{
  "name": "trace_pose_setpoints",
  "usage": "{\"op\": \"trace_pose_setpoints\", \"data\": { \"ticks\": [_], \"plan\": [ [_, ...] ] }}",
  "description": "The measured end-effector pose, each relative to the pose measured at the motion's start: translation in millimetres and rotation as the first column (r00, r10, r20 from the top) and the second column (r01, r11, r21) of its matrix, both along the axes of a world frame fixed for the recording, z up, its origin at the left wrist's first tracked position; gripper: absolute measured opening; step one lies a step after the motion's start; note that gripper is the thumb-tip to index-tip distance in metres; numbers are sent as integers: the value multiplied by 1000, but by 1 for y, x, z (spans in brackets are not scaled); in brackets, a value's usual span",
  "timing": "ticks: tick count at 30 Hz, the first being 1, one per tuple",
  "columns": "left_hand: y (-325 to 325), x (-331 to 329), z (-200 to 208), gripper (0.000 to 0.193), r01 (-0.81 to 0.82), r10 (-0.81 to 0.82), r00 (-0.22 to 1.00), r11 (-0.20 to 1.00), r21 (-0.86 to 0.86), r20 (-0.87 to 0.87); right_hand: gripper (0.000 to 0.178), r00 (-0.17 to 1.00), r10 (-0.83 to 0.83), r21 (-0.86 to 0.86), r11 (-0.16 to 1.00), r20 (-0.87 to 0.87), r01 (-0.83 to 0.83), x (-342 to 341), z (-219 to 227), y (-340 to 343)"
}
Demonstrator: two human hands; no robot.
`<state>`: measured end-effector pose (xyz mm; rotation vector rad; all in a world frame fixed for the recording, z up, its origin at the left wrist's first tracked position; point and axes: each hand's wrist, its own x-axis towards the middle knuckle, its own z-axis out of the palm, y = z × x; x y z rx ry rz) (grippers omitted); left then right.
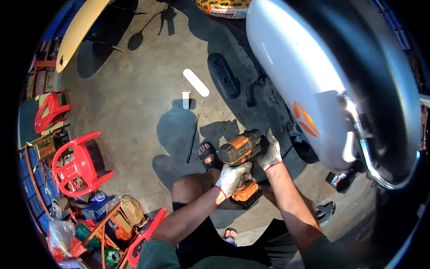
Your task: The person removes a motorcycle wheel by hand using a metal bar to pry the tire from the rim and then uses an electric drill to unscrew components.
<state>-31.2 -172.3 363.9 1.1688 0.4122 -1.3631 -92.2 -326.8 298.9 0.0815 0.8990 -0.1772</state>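
Note:
My left hand point(233, 178), in a white knit glove, is wrapped round the handle of an orange and black cordless drill point(236, 149). Its battery point(246, 195) sticks out below that hand. My right hand point(270, 152), gloved the same way, closes on the front end of the drill; its fingers are partly hidden there. Just beyond is the side of a motor scooter point(291, 67) with a silver-white panel, an orange emblem and a chrome rail. Several small screws point(226, 115) lie on the concrete ahead of the drill.
On the floor lie a white oval strip point(196, 83), a small white plastic piece point(186, 99), a black oval part point(223, 75) and a thin black rod point(193, 139). Red plastic chairs point(81, 163) and a cluttered rack point(105, 224) stand left. A yellow panel point(80, 31) is at upper left.

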Motion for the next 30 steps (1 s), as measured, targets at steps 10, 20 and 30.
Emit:
{"op": "trace_pose_setpoints", "data": {
  "ticks": [10, 20, 30],
  "plan": [
    [-24, -13, -145, 36, 284, -270, 728, 955, 81, 630, 32, 898, -295, 19, 952, 327, 306, 27, -110, -11],
    [-1, -45, -98, 14, 114, -95, 945, 993, -41, 312, 38, 977, -27, -427, 897, 210, 116, 1, -89, 21],
    [5, -57, -116, 7, 263, -159, 909, 935, -236, 385, 52, 883, -157, -345, 879, 442, 329, -57, -73, 29]
  ]
}}
